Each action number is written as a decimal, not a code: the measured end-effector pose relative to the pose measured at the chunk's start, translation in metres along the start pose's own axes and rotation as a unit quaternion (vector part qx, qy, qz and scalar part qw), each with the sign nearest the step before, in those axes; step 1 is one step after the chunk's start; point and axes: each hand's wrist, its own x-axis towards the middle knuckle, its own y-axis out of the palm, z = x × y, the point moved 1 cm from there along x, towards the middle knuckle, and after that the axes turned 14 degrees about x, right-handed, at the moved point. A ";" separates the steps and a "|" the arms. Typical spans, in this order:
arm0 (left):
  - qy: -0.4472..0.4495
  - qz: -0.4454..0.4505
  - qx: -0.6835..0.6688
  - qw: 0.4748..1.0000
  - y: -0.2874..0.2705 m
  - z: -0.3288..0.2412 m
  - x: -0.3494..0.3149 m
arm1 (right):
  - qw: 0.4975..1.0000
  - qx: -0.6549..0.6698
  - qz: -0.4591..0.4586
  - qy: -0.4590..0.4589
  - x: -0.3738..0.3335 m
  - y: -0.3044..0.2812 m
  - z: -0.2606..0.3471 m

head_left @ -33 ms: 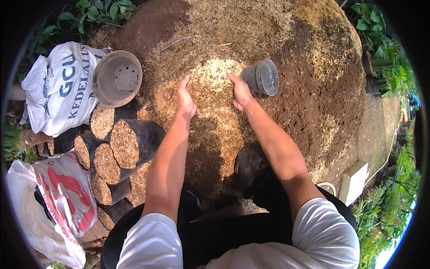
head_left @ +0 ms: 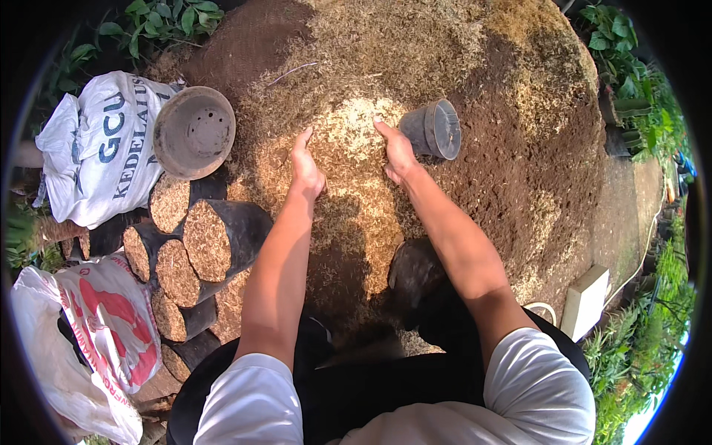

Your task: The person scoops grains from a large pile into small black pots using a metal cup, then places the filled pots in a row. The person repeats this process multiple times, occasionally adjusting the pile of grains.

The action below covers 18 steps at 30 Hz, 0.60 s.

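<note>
A bright heap of pale, chaffy husk (head_left: 352,122) lies between my two hands on the brown soil mound. My left hand (head_left: 305,170) stands on edge at the left side of the heap, thumb up and stretched out, its other fingers partly sunk in the husk. Facing it from the right, my right hand (head_left: 400,156) also has its thumb extended, and its fingertips are hidden by husk. The palms are apart, with loose husk between them. Just beyond the right hand, a small dark grey plastic pot (head_left: 418,130) lies tilted on the mound.
At left are a wide grey pot (head_left: 194,133), a white sack (head_left: 104,148) and several husk-filled black planting bags (head_left: 248,226). A red-and-white sack (head_left: 111,311) lies nearer. By my right knee rests a dark bag (head_left: 412,268); a whitish block (head_left: 586,300) stands right.
</note>
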 end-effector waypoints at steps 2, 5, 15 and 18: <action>-0.005 0.044 -0.090 0.995 0.000 -0.008 0.009 | 0.997 0.042 -0.018 -0.055 0.006 0.004 0.006; 0.030 0.013 -0.027 0.999 0.013 -0.025 0.015 | 0.989 0.067 0.018 -0.131 0.009 0.008 0.024; 0.131 -0.142 0.427 0.883 0.029 -0.086 0.014 | 0.833 -0.468 -0.112 -0.272 0.038 0.031 0.081; 0.099 -0.138 0.420 0.891 0.044 -0.071 0.017 | 0.820 -0.500 -0.051 -0.276 0.053 0.040 0.062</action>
